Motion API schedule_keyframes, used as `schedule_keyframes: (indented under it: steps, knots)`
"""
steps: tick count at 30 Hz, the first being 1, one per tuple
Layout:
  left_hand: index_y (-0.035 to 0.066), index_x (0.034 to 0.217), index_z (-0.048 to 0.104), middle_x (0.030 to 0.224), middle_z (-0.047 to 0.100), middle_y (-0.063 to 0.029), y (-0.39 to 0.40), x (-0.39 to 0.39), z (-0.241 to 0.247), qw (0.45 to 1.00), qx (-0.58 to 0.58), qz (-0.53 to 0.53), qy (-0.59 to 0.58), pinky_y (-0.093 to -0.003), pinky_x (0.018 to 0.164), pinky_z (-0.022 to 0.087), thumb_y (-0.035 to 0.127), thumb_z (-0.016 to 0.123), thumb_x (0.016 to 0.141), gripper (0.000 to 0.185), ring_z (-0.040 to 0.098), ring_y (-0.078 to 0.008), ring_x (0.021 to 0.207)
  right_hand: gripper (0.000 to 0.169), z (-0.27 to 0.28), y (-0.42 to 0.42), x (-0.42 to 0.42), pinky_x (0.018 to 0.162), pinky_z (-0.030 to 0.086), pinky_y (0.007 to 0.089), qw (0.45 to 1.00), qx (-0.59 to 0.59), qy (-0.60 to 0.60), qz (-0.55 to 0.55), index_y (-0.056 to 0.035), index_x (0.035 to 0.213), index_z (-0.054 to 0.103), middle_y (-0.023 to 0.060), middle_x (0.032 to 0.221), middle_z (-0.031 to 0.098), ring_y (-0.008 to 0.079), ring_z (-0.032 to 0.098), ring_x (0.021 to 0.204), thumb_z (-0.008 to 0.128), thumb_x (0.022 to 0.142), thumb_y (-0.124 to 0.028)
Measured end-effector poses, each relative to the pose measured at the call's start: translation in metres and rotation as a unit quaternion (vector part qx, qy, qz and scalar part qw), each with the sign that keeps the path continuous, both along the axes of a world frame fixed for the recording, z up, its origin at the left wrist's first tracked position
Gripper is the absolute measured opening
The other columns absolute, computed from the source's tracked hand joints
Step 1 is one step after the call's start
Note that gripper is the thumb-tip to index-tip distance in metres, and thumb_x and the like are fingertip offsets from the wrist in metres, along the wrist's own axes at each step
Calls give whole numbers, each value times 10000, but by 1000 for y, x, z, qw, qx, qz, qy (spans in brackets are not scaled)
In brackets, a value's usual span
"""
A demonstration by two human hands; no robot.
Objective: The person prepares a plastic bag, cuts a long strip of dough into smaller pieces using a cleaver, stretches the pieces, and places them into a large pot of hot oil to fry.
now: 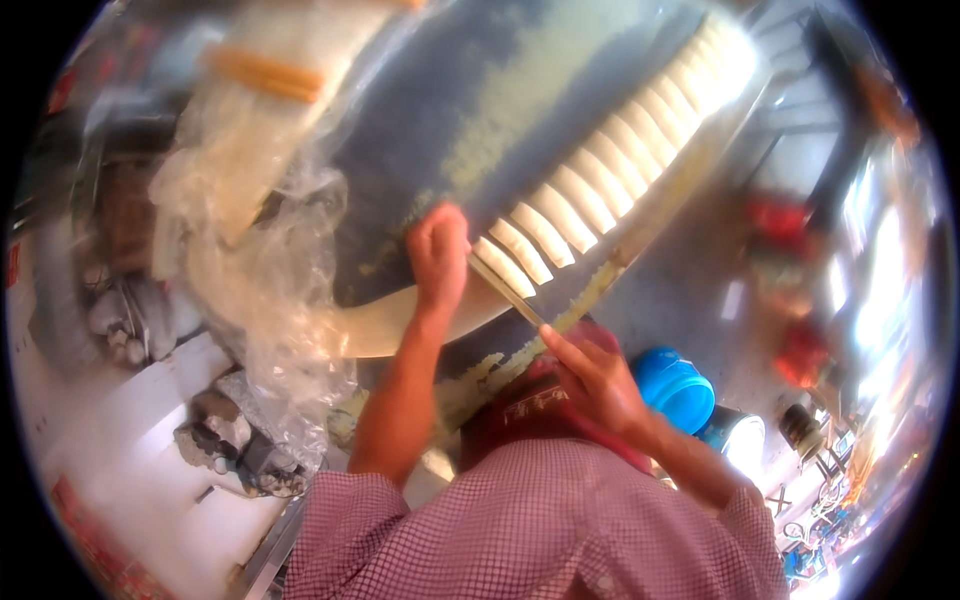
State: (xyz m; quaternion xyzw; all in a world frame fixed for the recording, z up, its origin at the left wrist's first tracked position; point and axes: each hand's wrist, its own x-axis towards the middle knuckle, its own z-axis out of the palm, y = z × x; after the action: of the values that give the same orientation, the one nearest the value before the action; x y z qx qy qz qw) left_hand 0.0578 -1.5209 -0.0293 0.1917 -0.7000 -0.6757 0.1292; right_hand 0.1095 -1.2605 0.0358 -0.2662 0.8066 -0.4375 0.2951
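Note:
My left hand (442,244) is closed in a fist at the far end of a thin, straight cutting blade (507,289). At the blade's near end is my right hand (596,379), its index finger lying along it and the other fingers curled. To the left of the blade, a flat strip of pale dough (397,321) passes beneath my left forearm. Cut dough strips (544,232) lie side by side in a long row from the blade toward the upper right, with narrow gaps between the nearer ones.
The dark work table (397,150) bears flour and dough residue. Crumpled clear plastic sheeting (277,322) covers dough at left, near a wooden rolling pin (262,73). A blue bucket (675,390) stands right of the table's near edge. Rubble (214,431) lies at lower left.

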Motion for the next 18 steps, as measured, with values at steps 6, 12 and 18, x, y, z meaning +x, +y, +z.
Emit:
schedule_keyframes:
  steps: [6,12,18]
  knots:
    - [48,637,402,685,439,-36,63,59,-21,998,-30,-28,41,-272,601,333,-39,390,775,164,399,-114,667,537,-11,66,50,751,573,387,999,-8,27,-17,-71,1399,570,200,1092,685,317,699,883,728,888,-118]
    - [31,686,444,704,449,-52,87,70,-6,997,22,-49,46,-314,594,371,-45,465,840,173,451,-164,661,567,34,98,61,758,569,363,972,121,-195,-47,-58,1399,570,180,1011,682,305,690,821,756,865,-89]
    - [32,664,452,695,449,-11,4,30,21,1000,-8,-17,13,-262,583,316,-45,407,835,193,384,-93,642,640,13,7,32,702,574,377,996,-77,47,2,-77,1463,500,176,1000,669,327,684,816,720,864,-33]
